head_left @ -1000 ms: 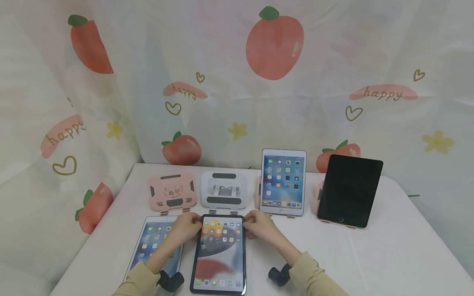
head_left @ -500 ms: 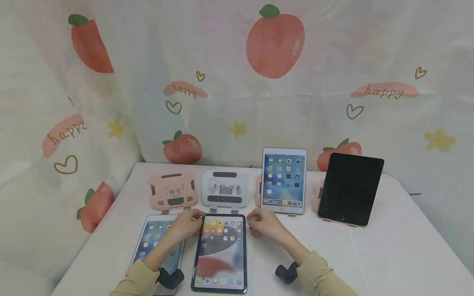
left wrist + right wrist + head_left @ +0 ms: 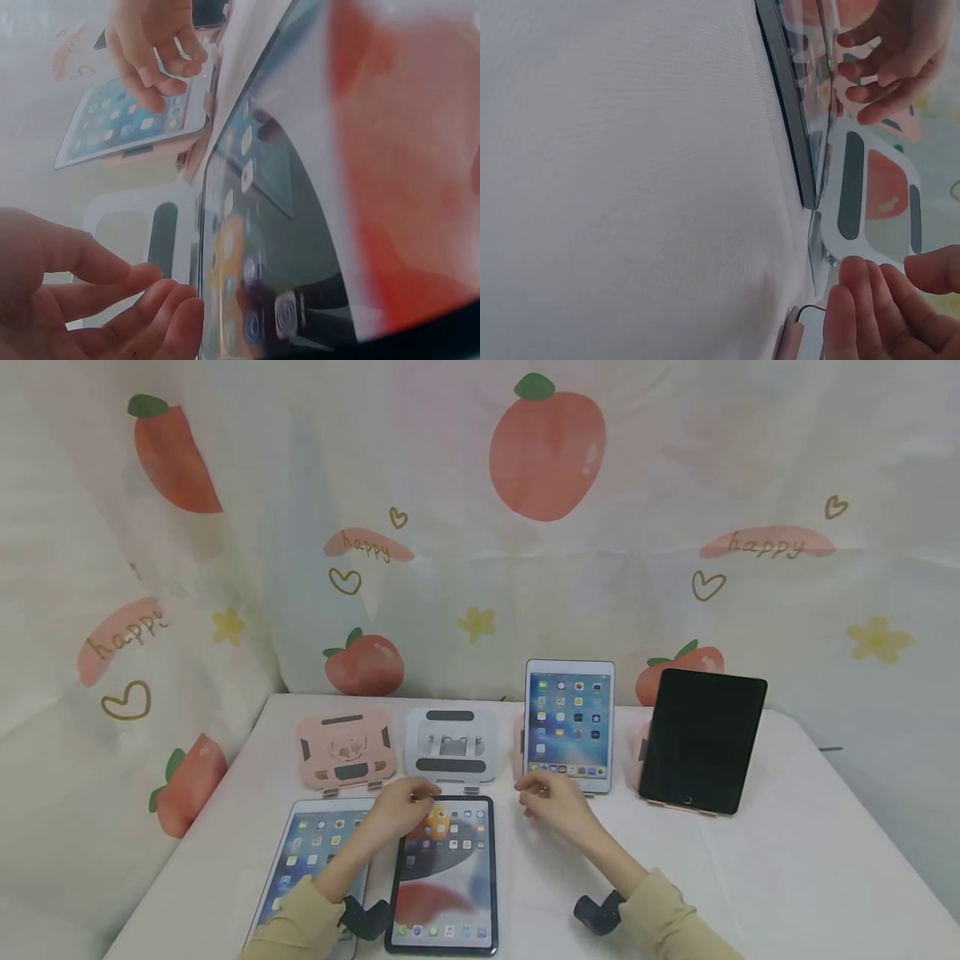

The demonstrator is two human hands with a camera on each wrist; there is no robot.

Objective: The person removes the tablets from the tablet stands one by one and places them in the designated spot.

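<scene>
A black-edged tablet [image 3: 448,877] with a lit screen lies flat at the front of the table. Over its top left corner, my left hand [image 3: 401,808] hovers with loosely bent fingers and nothing in them; the left wrist view shows its fingertips [image 3: 176,300] close beside the screen. My right hand [image 3: 558,807] is off the tablet's right side, relaxed, in front of a white tablet [image 3: 570,722] propped on a pink stand. Behind the flat tablet stands a white tablet stand [image 3: 452,747] with grey pads, also seen beyond the right fingers [image 3: 855,300].
Left of the black-edged tablet lies a white tablet [image 3: 300,852], partly covered by my left forearm. A pink stand [image 3: 347,746] stands behind it. At the right, a dark-screened tablet [image 3: 703,742] leans on another stand. A patterned curtain [image 3: 450,593] closes off the back.
Both hands have let go of the black-edged tablet's top corners. The right hand has moved away to the right, the left slightly in over the corner. The tablet stays flat.
</scene>
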